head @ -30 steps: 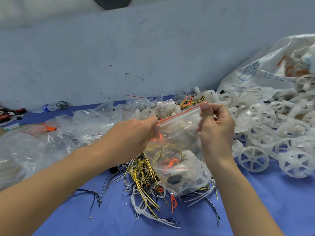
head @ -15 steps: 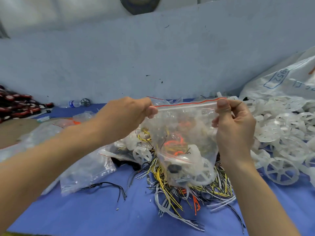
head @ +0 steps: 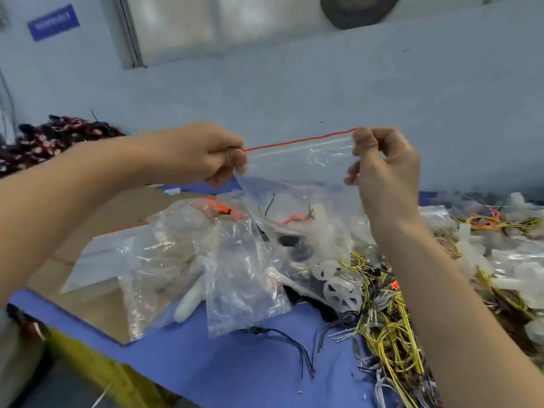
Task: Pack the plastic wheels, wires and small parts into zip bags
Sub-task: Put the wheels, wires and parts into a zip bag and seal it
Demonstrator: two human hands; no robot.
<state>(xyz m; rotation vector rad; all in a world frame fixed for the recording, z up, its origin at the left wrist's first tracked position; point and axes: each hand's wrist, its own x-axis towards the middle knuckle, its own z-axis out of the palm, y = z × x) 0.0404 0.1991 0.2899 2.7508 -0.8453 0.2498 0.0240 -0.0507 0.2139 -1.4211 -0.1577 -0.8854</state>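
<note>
Pale blue wall (head: pixel 294 83) is filling the background, with a blue table cover (head: pixel 206 357) spreading out below it. A clear zip bag (head: pixel 297 178) is hanging in the air above the table, pulled taut between two bare hands. The left hand (head: pixel 203 156) is pinching one top corner between curled fingers and thumb. The right hand (head: pixel 382 169) is pinching the other corner the same way. Between them the bag's red top edge (head: pixel 300 139) is running in a straight line. The zip track just under it is looking flat and closed, though that is hard to confirm.

Toward the sagging bottom of the bag, an orange wire (head: pixel 294 217) and a black part (head: pixel 290 240) are showing through the plastic. A white spoked wheel (head: pixel 341 293) is sitting lowest — whether it is inside the bag or just behind it cannot be told.

Below and to the left, more clear bags (head: pixel 244 278) are lying overlapped, partly on a brown cardboard sheet (head: pixel 97 304). Some seem to hold pale parts; others look empty. To the right, a tangle of loose yellow wires (head: pixel 391 328) is sprawling across the cover. Thin black wires (head: pixel 282 337) are trailing near the front, and white plastic parts (head: pixel 471 251) are piling up further right.

By the look of it, one bag is filled and at the sealing step and a few others seem packed — but plenty of wires and parts are lying loose, so much of the packing is waiting.
</note>
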